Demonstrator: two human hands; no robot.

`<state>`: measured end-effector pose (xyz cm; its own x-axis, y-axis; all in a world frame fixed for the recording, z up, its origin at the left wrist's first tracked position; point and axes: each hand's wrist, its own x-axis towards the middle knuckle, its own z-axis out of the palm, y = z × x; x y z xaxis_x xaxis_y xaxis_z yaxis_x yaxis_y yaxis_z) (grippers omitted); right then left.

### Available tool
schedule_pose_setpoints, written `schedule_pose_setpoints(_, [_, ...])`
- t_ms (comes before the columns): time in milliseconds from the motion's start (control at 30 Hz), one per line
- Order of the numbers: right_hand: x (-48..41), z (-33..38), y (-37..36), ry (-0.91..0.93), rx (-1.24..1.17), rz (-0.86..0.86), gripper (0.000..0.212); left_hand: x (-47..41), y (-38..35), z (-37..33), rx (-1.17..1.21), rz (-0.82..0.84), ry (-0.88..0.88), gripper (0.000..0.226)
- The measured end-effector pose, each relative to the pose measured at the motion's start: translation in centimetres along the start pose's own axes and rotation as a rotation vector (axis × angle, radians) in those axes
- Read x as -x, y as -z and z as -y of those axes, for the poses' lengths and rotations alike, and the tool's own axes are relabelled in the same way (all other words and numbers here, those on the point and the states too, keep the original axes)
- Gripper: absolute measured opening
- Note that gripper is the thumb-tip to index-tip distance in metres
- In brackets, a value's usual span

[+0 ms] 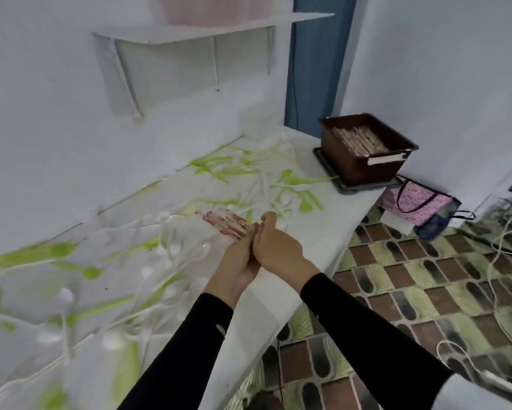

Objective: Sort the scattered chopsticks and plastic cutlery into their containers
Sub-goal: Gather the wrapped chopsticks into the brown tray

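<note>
A bundle of wrapped chopsticks (225, 221) with red-patterned ends sticks out up and to the left from between my two hands. My left hand (240, 257) cups the bundle from below and my right hand (274, 242) presses against it from the right. A brown box (364, 167) holding more wrapped chopsticks stands on a dark lid at the counter's far right corner. Green and white plastic cutlery (266, 179) lies scattered over the white counter (331, 232), with more (71, 279) at the near left.
A white wall shelf (207, 32) hangs above the counter. Past the counter's right edge are a patterned tiled floor (426, 291), a pink dotted bag (420, 205) and loose white cables (491, 279).
</note>
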<state>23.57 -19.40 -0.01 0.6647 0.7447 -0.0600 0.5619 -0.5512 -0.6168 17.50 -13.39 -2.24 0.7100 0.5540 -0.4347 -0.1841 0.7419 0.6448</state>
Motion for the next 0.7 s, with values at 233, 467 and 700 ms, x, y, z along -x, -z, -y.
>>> schedule_pose_setpoints(233, [-5.3, -7.6, 5.6, 0.254, -0.219, -0.43, 0.049, -8.6, -7.3, -1.1, 0.136, -0.005, -0.12, 0.029])
schedule_pose_setpoints(467, [-12.4, -10.8, 11.3, 0.208, -0.876, -0.64, 0.038, -14.6, -17.2, -0.8, 0.165, 0.149, -0.17, 0.014])
schedule_pose_setpoints(700, [-21.7, -14.7, 17.4, 0.239, -0.754, -0.59, 0.029, -23.0, -25.8, -1.7, -0.027, 0.241, -0.211, 0.021])
